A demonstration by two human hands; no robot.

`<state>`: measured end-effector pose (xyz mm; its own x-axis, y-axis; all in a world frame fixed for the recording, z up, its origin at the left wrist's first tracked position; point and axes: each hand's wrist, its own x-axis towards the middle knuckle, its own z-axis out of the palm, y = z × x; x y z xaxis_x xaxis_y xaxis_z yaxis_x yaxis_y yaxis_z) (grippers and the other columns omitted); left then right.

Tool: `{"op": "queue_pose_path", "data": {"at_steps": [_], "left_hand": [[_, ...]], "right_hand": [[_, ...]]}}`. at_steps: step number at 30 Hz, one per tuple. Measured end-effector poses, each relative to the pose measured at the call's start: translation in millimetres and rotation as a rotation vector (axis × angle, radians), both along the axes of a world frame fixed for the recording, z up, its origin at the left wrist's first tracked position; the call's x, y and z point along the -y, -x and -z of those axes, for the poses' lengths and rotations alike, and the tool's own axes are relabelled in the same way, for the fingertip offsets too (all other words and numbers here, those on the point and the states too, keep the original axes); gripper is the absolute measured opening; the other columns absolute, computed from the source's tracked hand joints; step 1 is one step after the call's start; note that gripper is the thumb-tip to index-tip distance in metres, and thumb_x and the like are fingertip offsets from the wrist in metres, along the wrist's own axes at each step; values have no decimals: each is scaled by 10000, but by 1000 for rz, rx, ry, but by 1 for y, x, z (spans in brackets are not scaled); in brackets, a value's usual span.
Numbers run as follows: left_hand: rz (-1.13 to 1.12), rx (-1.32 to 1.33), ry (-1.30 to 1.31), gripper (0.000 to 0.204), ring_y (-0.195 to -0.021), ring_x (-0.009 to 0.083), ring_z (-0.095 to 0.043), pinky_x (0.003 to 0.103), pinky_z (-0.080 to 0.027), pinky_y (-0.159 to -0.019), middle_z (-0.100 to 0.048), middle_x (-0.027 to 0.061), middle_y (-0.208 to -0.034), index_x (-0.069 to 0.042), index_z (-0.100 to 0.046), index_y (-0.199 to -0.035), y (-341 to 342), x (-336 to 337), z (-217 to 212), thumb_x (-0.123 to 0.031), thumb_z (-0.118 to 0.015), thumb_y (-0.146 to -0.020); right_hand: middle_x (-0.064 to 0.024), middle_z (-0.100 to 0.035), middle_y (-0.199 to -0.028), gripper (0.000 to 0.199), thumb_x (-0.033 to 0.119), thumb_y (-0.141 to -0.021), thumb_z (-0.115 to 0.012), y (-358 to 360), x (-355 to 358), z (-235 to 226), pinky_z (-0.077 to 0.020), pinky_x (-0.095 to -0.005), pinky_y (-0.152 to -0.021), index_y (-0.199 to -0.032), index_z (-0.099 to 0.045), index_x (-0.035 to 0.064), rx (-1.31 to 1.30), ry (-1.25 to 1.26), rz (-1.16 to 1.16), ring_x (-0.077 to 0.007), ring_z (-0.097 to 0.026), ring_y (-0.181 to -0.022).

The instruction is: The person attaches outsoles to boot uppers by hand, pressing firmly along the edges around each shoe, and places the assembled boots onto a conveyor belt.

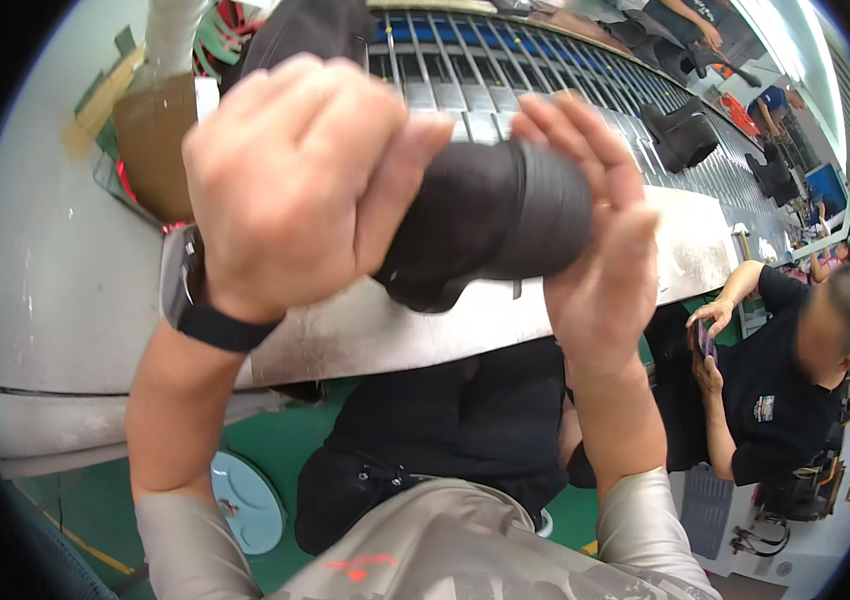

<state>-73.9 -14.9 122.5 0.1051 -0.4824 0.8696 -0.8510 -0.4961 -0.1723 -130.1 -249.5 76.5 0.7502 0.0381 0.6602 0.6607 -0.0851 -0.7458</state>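
Between my hands, above the work surface, is a black rounded piece with a ribbed, band-like right end. Its exact kind does not show. My left hand, somewhat blurred, is closed around the left part of it, and the fist hides that end. At the ribbed end, my right hand cups the piece with curved fingers, the palm along its side. Another large black item lies just beyond my left hand, partly cut off by the top of the picture.
A roller conveyor runs beyond the pale worktop, carrying black pieces such as a curved one. A cardboard box stands at the left. To my right sits a person holding a phone. A light-blue stool is below.
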Motion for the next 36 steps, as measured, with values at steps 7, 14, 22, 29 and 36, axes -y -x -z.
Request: {"op": "queue_pose_path", "data": {"at_steps": [7,14,22,29,36], "left_hand": [[9,-94,-100,112,-661,288,-595,399,-473,-613,-667,125,-811,17,-667,-969,45,12,-8,-84,-714,-967],[-39,-112,-217,225,-764,279,-640,412,-471,-614,-695,151,-989,4,-654,-1097,78,13,2,-215,-665,-1049],[40,-27,-276,230,-786,264,-649,380,-439,-609,-713,167,-973,-12,-652,-1078,83,22,7,-240,-642,-1056],[179,137,-230,343,-990,228,-660,376,-493,-741,-740,39,-973,-113,-625,-1051,100,24,22,-448,-697,-1053],[396,-980,994,440,-1322,296,-592,438,-442,-1182,-572,209,-1465,38,-486,-1442,99,13,116,-291,-437,-1155]], "right_hand": [[-263,-666,-1350,538,344,-1116,-591,26,2,10,-524,-378,-1041,-1410,-494,-96,57,-152,-30,-237,-664,-1170],[-354,-675,-1284,362,203,-1065,-630,37,21,24,-576,-474,-1005,-1244,-618,-111,239,-50,-80,-367,-707,-1141],[-340,-659,-1338,563,259,-911,-845,58,41,17,-592,-463,-1013,-1287,-628,-99,202,67,-61,-410,-712,-1178],[-295,-711,-1268,950,351,-628,-1023,108,49,-15,-639,-452,-966,-1346,-622,-125,61,693,139,-448,-748,-1129],[-286,-720,-1291,920,360,-643,-1048,149,51,27,-620,-457,-1007,-1335,-632,-81,-31,470,298,-422,-740,-1175]]}}
